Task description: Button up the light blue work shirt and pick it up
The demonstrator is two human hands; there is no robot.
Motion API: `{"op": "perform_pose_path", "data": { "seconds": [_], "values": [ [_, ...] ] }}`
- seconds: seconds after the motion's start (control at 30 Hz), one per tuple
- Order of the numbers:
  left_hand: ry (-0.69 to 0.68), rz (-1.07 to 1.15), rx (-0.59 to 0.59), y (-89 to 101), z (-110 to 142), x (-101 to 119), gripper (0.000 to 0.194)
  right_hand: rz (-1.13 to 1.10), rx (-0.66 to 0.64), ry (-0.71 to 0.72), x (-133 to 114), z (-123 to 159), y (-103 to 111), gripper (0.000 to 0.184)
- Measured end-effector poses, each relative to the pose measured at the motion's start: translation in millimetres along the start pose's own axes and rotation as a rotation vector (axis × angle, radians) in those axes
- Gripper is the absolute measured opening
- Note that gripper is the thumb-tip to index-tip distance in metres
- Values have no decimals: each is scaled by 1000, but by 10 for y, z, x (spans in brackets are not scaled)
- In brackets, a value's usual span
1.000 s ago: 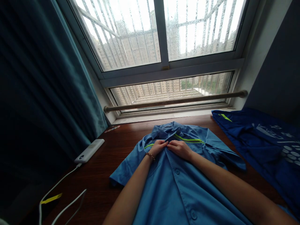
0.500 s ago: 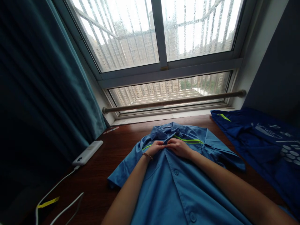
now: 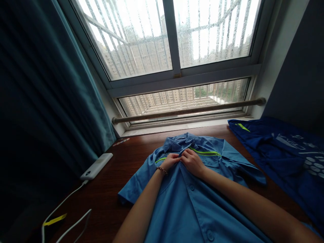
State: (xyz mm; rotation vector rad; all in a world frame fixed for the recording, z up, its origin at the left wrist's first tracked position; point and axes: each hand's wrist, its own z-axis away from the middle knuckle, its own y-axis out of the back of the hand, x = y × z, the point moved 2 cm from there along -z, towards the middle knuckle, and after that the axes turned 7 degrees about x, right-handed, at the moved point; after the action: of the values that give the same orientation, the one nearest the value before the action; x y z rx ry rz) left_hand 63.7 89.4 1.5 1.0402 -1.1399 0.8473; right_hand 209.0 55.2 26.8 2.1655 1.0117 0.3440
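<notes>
Blue shirt [image 3: 174, 202]: our left hand [image 3: 171, 161] and right hand [image 3: 192, 162] pinch its placket between them. We should keep both edges level there.

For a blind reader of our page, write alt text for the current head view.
Two bare hands, left and right, pinch the front of a light-blue short-sleeved shirt below its collar. It lies on a brown wooden surface by a window, between a white power bank and dark-blue fabric.
</notes>
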Motion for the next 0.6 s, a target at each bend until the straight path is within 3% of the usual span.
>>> {"op": "perform_pose_path", "data": {
  "seconds": [0.2,0.4,0.6],
  "values": [
    [-106,-139,68,-61,10,-6,24,-35,-55,-128,-53,6,16,5],
    [-208,-293,174,-138,72,56,25,-18,-140,-312,75,53,-61,12],
    [-326,-440,309,-277,95,139,26,44,16,-435,21,245,-66,13]
  ]
}}
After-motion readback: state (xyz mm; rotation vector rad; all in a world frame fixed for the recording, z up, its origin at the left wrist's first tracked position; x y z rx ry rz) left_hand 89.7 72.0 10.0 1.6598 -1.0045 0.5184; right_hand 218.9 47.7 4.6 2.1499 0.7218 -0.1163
